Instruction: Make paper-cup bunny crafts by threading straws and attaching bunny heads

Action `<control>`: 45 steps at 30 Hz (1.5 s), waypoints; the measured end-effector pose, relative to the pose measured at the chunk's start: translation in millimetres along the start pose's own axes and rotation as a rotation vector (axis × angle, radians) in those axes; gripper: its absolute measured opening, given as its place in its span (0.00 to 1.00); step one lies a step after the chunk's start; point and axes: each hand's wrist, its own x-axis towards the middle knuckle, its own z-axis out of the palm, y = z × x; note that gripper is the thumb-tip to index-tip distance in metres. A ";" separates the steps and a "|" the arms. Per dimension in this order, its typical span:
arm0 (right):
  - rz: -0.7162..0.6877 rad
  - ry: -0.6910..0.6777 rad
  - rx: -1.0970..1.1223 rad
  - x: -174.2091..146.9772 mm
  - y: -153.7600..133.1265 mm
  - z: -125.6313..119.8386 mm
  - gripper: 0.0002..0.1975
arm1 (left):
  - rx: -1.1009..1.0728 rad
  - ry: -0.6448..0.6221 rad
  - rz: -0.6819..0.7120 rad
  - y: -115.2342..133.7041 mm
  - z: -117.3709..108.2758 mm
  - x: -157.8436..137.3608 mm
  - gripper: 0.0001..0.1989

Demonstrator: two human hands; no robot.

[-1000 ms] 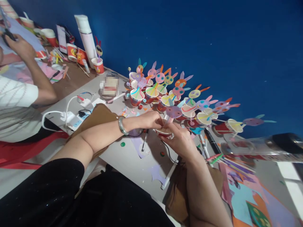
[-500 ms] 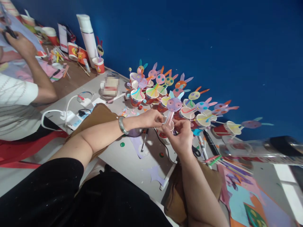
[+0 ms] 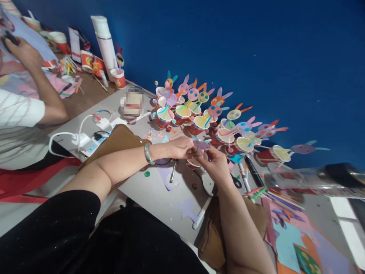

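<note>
A purple paper rabbit face on pale pink strips is pinched between my two hands, tilted nearly edge-on to me. My left hand, with a bracelet on its wrist, grips it from the left, fingertips closed. From the right, my right hand holds it between thumb and fingers. Just beneath them stands a paper cup, partly hidden by the hands. Behind, several red paper cups hold finished-looking rabbit faces, such as a pink one, on coloured stems.
A pen and purple paper scraps lie before me. At right are a clear bottle, markers and coloured paper. A power strip is at left, where another person's hand holds scissors.
The rabbit face has dropped lower and tipped from facing me to nearly edge-on. My hands stay close together on it, and more of the cup beneath shows.
</note>
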 end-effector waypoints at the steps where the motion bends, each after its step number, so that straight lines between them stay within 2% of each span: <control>1: 0.002 0.000 -0.046 -0.4 -0.5 -0.6 0.08 | -0.008 0.004 0.003 -0.1 0.3 0.0 0.09; 5: 0.007 0.037 -0.223 -1.2 -0.3 -3.7 0.09 | -0.013 0.011 -0.043 0.1 2.4 -0.7 0.05; 9: 0.015 0.010 -0.312 -0.8 3.3 -5.5 0.12 | 0.013 -0.013 -0.123 -2.1 4.1 0.4 0.06; 11: 0.008 0.001 -0.325 -0.3 4.7 -6.0 0.15 | -0.033 0.001 -0.141 -4.4 3.7 1.6 0.07; 15: 0.038 0.028 -0.351 1.4 5.4 -7.9 0.12 | -0.204 0.026 -0.132 -10.8 -0.1 2.3 0.10; 20: 0.062 0.043 -0.248 2.3 5.9 -8.9 0.13 | -0.355 -0.040 -0.316 -20.7 -6.1 2.8 0.14; 24: 0.084 0.057 -0.159 0.9 6.5 -7.2 0.14 | -0.368 -0.113 -0.306 -24.9 -10.2 5.0 0.09; 29: 0.108 0.085 -0.105 0.5 8.3 -4.6 0.15 | -0.310 -0.062 -0.352 -27.3 -12.2 4.5 0.07; 36: 0.115 0.072 -0.017 0.9 7.7 -2.4 0.15 | -0.405 -0.040 -0.455 -28.9 -9.2 4.1 0.04; 40: 0.135 0.042 -0.024 1.3 5.4 -0.7 0.15 | -0.431 -0.037 -0.493 -23.0 -8.9 5.1 0.04; 45: 0.145 0.084 -0.099 1.2 4.5 3.4 0.18 | -0.572 -0.075 -0.539 -16.8 -8.7 6.1 0.07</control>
